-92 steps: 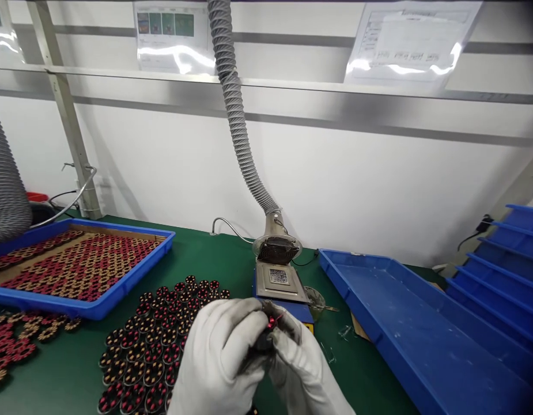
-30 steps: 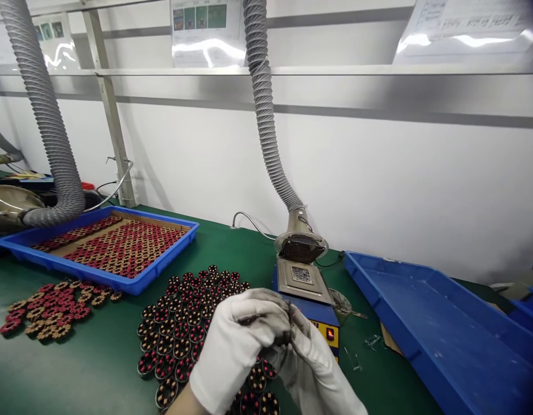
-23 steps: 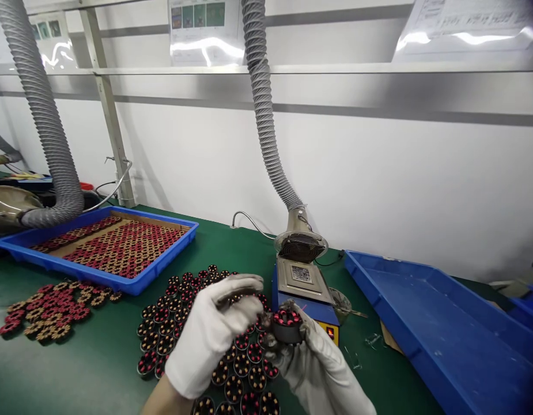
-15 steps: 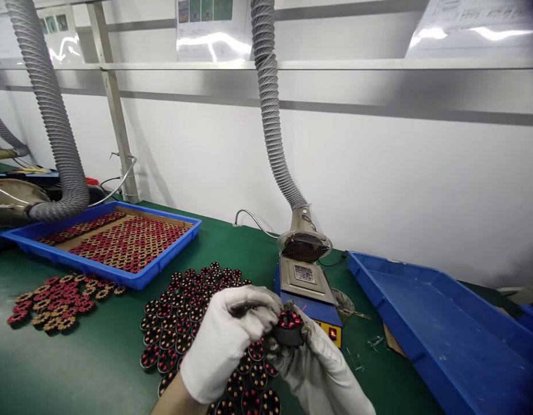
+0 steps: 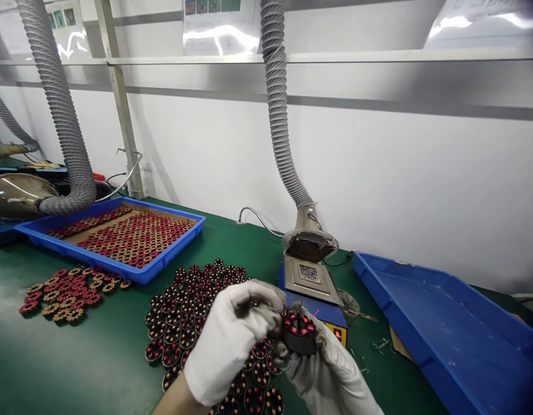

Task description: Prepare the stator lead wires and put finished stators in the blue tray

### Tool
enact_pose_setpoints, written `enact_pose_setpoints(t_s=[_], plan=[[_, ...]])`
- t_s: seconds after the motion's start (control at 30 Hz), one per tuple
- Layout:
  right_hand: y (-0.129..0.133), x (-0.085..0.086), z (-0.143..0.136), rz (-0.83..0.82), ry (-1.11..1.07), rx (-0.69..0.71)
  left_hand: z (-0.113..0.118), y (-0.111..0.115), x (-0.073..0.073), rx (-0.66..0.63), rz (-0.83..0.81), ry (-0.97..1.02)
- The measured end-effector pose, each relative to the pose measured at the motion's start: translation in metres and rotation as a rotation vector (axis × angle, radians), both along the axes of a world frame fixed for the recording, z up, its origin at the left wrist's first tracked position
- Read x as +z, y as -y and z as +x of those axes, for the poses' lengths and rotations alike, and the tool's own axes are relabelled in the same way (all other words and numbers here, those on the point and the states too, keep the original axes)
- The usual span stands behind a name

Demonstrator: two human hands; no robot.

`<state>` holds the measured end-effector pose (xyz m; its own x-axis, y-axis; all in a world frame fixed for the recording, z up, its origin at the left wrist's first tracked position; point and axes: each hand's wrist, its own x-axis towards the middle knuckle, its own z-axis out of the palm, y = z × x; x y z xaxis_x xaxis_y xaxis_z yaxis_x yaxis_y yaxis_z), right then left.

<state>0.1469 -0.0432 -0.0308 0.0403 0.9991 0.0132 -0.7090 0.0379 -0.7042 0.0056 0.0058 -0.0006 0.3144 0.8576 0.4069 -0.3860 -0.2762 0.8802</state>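
Observation:
Between my hands is a motor stator (image 5: pixel 299 339) with red windings, set in a round black ring and tilted so its top faces me. My right hand (image 5: pixel 333 369), in a white glove with darkened fingertips, grips it from the right and below. My left hand (image 5: pixel 231 340), gloved the same way, has its fingers curled and pinched at the stator's left edge; what is in that pinch is hidden. Beneath and left of the hands, many similar ringed stators (image 5: pixel 180 325), with red or copper-coloured windings, stand in rows on the green table (image 5: pixel 114 369).
A blue tray (image 5: pixel 151 270) of bare stators stands at the back left, with a loose group of stators (image 5: pixel 65 294) before it. Behind my hands sits a blue heating unit (image 5: pixel 312 276) under a fume hose (image 5: pixel 277 109). Another blue tray (image 5: pixel 443 323) lies at right.
The view has shifted slightly, so the surroundings sit a little further right. The stator has moved slightly right and down in view with my right hand; my left fingers stay at its edge.

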Motion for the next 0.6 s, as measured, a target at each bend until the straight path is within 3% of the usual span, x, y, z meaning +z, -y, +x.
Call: enact_pose_setpoints(t_s=[0.1, 0.23, 0.33, 0.5, 0.6], plan=[[-0.001, -0.006, 0.004, -0.014, -0.013, -0.012, -0.009, -0.002, 0.001, 0.075, -0.003, 0.072], [0.001, -0.003, 0.003, 0.002, 0.015, -0.012, -0.007, 0.0, 0.011, -0.083, -0.111, -0.217], [0.0, 0.003, 0.001, 0.048, 0.126, -0.093, 0.001, 0.005, 0.014, -0.047, 0.035, -0.276], [-0.011, 0.001, -0.001, 0.152, 0.374, -0.393, -0.005, 0.012, 0.011, 0.213, 0.338, -0.233], [-0.012, -0.007, -0.006, 0.359, 0.634, -0.735, -0.008, 0.01, 0.014, 0.205, 0.171, -0.128]])
